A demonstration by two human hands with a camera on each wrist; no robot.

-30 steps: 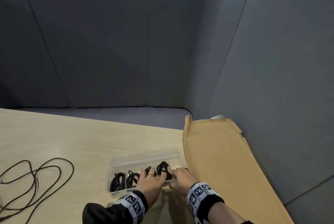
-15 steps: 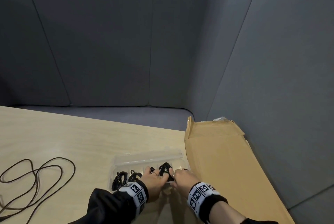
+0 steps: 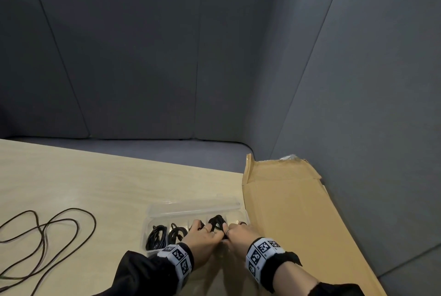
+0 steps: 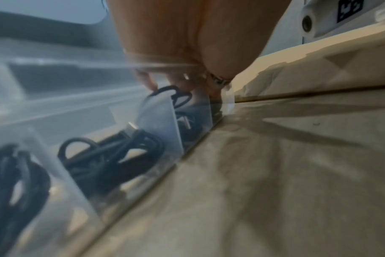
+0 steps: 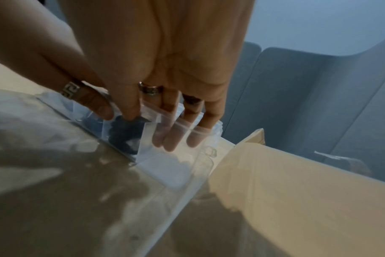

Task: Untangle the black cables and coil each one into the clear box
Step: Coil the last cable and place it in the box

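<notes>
Landmark: clear plastic compartment box [image 3: 152, 216], lid open and lying flat behind it.

1. Grey upholstered booth panels [image 3: 119, 57]: beyond the box and to its right, closing off those two sides.
2. Pale wooden table [image 3: 95, 188]: carries the box; a broad bare stretch lies behind the box up to the far table edge, and more to its left.
3. Flattened brown cardboard sheet [image 3: 286, 212]: just right of the box, its left edge running alongside the box's right end wall, touching or nearly so; its far flap stands up slightly.
4. Loose black cable [image 3: 47, 236]: well left of the box, sprawled in open loops on the table, running off the left edge of the head view.
5. Two coiled black cables [image 3: 164, 236]: in the two leftmost compartments of the box, one each, separated by a clear divider.
6. Coiled black cable bundle [image 3: 216, 222]: in a compartment right of those, partly rising above the box rim, between both hands.
7. Left hand [image 3: 202, 240]: at the near wall of the box, fingers curled down onto the bundle, pinching it.
8. Right hand [image 3: 241, 236]: just right of the left hand, thumb and forefinger pinching the bundle [image 5: 123, 132], remaining fingers extended down into the rightmost compartment beside it.
</notes>
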